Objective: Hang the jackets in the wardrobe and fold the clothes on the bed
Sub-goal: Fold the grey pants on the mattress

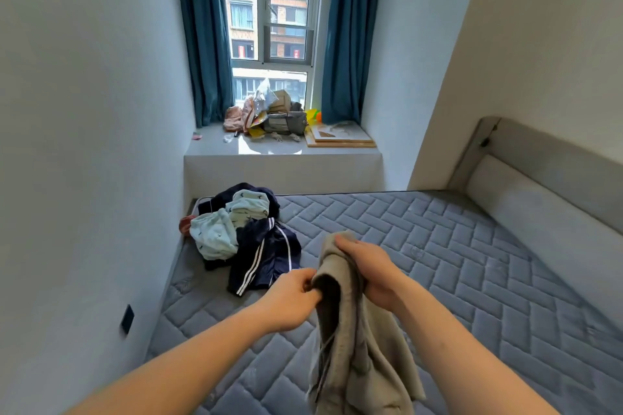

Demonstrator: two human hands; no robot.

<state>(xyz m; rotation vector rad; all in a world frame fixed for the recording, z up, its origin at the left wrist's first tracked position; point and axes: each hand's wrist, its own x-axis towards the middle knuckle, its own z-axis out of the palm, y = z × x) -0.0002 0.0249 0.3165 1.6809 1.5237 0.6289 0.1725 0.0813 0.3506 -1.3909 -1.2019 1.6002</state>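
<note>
Both hands are holding a beige-grey garment (pixel 350 320) up above the bed (pixel 438 263). The left hand (pixel 290 300) is pinching the garment's dark inner edge, fingers curled. The right hand (pixel 367 266) is gripping the upper fold, fingers wrapped around the cloth. The lower part is hanging loose. A pile of clothes (pixel 242 239) is lying on the mattress near the left wall, apart from the hands.
</note>
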